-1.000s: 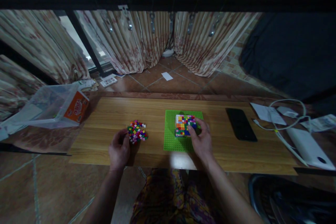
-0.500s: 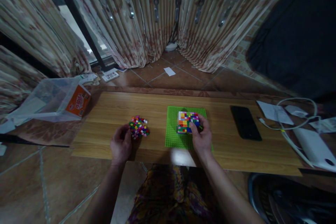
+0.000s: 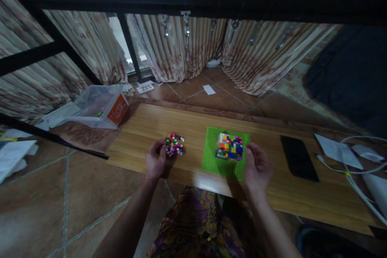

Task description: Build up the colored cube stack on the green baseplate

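A block of small multicoloured bricks (image 3: pixel 229 147) stands on a green studded baseplate (image 3: pixel 208 161). My right hand (image 3: pixel 258 169) is just to the right of the block, apart from it, over the plate's right edge. Its thumb and fingers are slightly apart and hold nothing I can see. Left of the plate lies a loose pile of tiny coloured bricks (image 3: pixel 174 145). At that pile's left edge is my left hand (image 3: pixel 155 160), its fingers curled and thumb close to them. Whatever may be between those fingertips is hidden.
The wooden board (image 3: pixel 187 119) carries a black phone (image 3: pixel 299 158) at right, beside white cables (image 3: pixel 347 173) and papers. A clear plastic box (image 3: pixel 93 107) with an orange label stands beyond the left end. A dark metal bar (image 3: pixel 193 6) crosses above.
My right hand has let go of the brick block and drawn off to its right. The view has shifted, showing everything further right. My left hand stays at the pile.
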`<state>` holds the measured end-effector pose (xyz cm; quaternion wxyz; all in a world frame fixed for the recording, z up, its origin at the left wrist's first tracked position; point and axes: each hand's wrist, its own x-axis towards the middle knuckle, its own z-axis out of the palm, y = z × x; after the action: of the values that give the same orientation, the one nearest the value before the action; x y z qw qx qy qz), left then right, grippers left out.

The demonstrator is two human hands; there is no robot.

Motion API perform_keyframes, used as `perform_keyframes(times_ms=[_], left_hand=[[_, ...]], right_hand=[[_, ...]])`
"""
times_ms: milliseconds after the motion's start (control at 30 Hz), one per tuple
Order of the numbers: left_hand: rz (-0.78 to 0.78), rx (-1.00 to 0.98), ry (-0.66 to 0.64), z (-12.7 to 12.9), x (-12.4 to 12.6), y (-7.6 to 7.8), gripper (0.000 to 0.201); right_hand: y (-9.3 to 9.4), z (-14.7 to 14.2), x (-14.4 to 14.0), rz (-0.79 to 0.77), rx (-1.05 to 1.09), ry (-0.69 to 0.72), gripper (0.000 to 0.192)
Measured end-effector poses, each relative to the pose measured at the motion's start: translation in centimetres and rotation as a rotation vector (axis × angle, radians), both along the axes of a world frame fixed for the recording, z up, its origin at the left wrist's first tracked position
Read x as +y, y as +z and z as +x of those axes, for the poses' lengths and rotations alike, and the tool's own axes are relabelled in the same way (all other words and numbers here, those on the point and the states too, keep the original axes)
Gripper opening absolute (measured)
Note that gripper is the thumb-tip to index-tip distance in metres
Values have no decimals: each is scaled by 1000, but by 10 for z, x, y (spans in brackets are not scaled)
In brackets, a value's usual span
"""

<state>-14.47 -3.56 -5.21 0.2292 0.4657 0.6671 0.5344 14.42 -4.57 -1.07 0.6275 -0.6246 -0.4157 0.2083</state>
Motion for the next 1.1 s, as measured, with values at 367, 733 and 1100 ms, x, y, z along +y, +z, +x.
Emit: perform_keyframes(times_ms=[367, 733, 1100], left_hand=[[-12, 31, 2, 2, -4, 7, 22], [-16, 27, -15, 0, -4, 2, 23], [-3, 8, -21, 0, -5, 0, 24]], right_hand=[[-14, -80, -16, -90, -450, 642, 20], [-31, -118, 18, -52, -739, 761, 20], [-23, -111, 11, -95, -681, 738, 19]])
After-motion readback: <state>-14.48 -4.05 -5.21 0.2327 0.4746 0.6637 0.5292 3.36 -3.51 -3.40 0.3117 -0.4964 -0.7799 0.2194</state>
